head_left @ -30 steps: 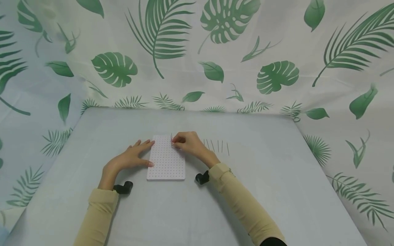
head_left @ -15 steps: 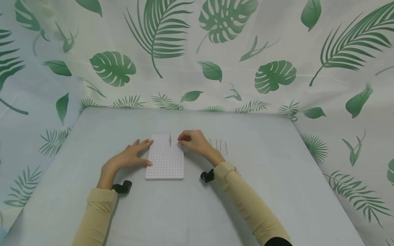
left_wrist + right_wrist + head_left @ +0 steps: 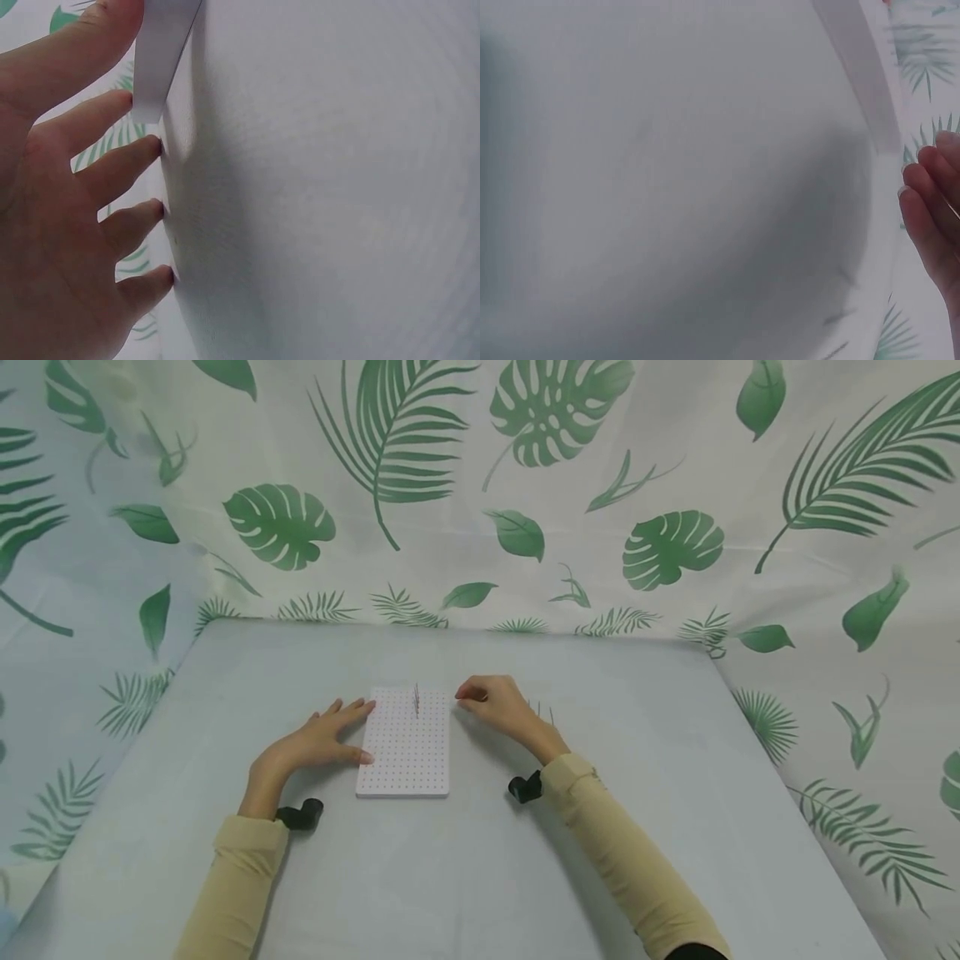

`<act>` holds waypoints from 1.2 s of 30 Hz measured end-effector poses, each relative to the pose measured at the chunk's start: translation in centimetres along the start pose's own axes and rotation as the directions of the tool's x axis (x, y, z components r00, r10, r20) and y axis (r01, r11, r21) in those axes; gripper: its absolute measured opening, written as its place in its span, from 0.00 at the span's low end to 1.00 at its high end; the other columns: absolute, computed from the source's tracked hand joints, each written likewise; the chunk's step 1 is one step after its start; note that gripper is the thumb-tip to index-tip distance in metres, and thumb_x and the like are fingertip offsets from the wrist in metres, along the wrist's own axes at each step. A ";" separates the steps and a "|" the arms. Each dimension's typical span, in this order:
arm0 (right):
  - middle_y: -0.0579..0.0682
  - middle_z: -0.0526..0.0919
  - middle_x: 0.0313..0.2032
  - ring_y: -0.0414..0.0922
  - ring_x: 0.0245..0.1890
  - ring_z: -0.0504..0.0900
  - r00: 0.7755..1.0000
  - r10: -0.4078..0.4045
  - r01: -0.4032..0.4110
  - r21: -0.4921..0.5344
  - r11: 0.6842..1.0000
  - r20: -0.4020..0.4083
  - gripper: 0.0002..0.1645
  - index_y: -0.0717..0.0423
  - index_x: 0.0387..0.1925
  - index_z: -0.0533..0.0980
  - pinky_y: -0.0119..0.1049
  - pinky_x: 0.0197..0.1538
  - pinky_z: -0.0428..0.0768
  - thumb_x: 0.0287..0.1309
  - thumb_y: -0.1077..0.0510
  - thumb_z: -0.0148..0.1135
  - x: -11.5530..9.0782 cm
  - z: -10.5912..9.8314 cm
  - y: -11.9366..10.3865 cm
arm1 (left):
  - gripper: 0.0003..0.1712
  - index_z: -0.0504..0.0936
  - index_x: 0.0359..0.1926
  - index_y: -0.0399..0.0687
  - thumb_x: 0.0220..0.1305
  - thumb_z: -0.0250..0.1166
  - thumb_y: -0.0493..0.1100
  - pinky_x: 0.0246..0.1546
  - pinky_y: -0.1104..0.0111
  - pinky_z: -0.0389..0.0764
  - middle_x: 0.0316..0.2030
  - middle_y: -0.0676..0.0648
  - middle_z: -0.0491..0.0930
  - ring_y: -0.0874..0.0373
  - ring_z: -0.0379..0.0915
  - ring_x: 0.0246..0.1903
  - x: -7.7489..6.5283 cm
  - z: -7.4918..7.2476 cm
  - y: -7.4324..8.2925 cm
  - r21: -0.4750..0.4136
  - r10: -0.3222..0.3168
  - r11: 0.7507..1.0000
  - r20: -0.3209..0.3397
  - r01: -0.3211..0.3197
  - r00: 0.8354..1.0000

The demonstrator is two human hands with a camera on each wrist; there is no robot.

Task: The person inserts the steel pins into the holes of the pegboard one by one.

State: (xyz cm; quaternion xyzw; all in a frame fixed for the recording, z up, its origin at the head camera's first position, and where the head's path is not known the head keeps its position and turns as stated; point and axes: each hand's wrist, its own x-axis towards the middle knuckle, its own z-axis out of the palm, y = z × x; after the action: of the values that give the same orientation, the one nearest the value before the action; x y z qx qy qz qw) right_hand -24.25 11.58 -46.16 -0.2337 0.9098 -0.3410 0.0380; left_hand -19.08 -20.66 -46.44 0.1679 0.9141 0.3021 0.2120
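A white pegboard (image 3: 405, 760) with rows of small holes lies flat on the table. Several thin dark sticks (image 3: 417, 702) stand upright near its far end. My left hand (image 3: 315, 745) rests at the board's left edge with fingers spread; the left wrist view shows the thumb and index finger against the board's side (image 3: 159, 56). Just off the board's right edge is my right hand (image 3: 498, 703), thumb and fingertips close together with no stick visible between them. Behind it lie loose thin sticks (image 3: 551, 717), partly hidden by the hand.
A pale cloth covers the table (image 3: 450, 877). A leaf-printed curtain (image 3: 450, 552) hangs along the back and both sides. Black wrist cameras (image 3: 302, 816) sit by both cuffs. In the right wrist view, a few sticks (image 3: 838, 317) lie in the hand's shadow.
My right hand has drawn away from the upright sticks, moving right past the board's edge and covering more of the loose sticks. The left hand stays on the board.
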 end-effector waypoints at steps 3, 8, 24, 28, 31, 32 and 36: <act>0.53 0.90 0.41 0.48 0.43 0.87 1.000 0.023 -0.023 -0.012 1.000 0.000 0.07 0.59 0.43 0.86 0.42 0.50 0.86 0.65 0.64 0.67 -0.3 -0.7 0.6 | 0.56 0.54 0.81 0.42 0.61 0.73 0.56 0.74 0.30 0.33 0.80 0.31 0.47 0.25 0.31 0.78 0.1 0.0 0.0 -0.001 0.001 1.000 0.001 -0.001 1.000; 0.55 0.89 0.41 0.49 0.42 0.86 0.997 0.075 -0.074 -0.025 0.997 0.020 0.08 0.60 0.45 0.85 0.41 0.47 0.85 0.66 0.64 0.66 -1.0 -1.4 1.9 | 0.57 0.54 0.81 0.42 0.61 0.74 0.56 0.74 0.29 0.34 0.80 0.30 0.47 0.25 0.31 0.78 0.1 0.3 -0.1 -0.005 -0.004 1.000 0.010 0.004 1.000; 0.57 0.85 0.44 0.50 0.44 0.82 0.978 0.170 -0.162 -0.068 0.984 0.121 0.24 0.61 0.53 0.81 0.42 0.48 0.82 0.56 0.58 0.77 -1.9 -3.1 4.3 | 0.56 0.55 0.80 0.41 0.61 0.74 0.56 0.73 0.28 0.35 0.79 0.30 0.48 0.24 0.32 0.78 -0.1 0.2 0.1 0.006 0.011 1.000 -0.001 -0.011 1.000; 0.58 0.84 0.47 0.51 0.47 0.81 0.969 0.196 -0.187 -0.071 0.980 0.152 0.30 0.61 0.57 0.80 0.45 0.52 0.81 0.55 0.55 0.78 -1.9 -3.2 4.4 | 0.56 0.55 0.80 0.41 0.61 0.74 0.56 0.73 0.28 0.34 0.79 0.30 0.48 0.24 0.32 0.78 -0.1 0.3 0.0 -0.003 0.012 1.000 -0.002 -0.012 1.000; 0.58 0.84 0.48 0.52 0.48 0.81 0.964 0.211 -0.201 -0.073 0.977 0.162 0.32 0.61 0.58 0.79 0.46 0.54 0.81 0.54 0.54 0.79 -2.0 -3.3 4.3 | 0.56 0.55 0.80 0.41 0.61 0.73 0.56 0.73 0.28 0.34 0.79 0.30 0.48 0.24 0.32 0.78 0.0 0.4 0.0 -0.006 0.013 1.000 -0.002 -0.013 1.000; 0.59 0.84 0.48 0.52 0.48 0.81 0.964 0.210 -0.200 -0.078 0.977 0.163 0.32 0.62 0.58 0.79 0.47 0.54 0.81 0.54 0.54 0.79 -2.0 -3.3 4.3 | 0.56 0.55 0.80 0.41 0.61 0.73 0.56 0.73 0.28 0.34 0.79 0.30 0.48 0.24 0.31 0.78 0.0 0.4 0.0 -0.006 0.012 1.000 -0.001 -0.012 1.000; 0.59 0.83 0.48 0.53 0.48 0.81 0.966 0.202 -0.188 -0.100 0.977 0.164 0.32 0.62 0.59 0.79 0.47 0.55 0.81 0.55 0.54 0.79 -2.0 -3.2 4.4 | 0.56 0.55 0.80 0.41 0.61 0.73 0.56 0.73 0.28 0.35 0.79 0.30 0.48 0.24 0.32 0.78 0.0 0.3 0.1 0.001 0.011 1.000 -0.005 -0.011 1.000</act>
State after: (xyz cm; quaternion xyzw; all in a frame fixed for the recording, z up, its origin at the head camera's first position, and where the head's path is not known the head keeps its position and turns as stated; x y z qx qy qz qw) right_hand -25.02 17.31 -46.72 -0.1731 0.9350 -0.2757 0.1404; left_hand -18.91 -20.50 -46.58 0.1725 0.9138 0.3033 0.2081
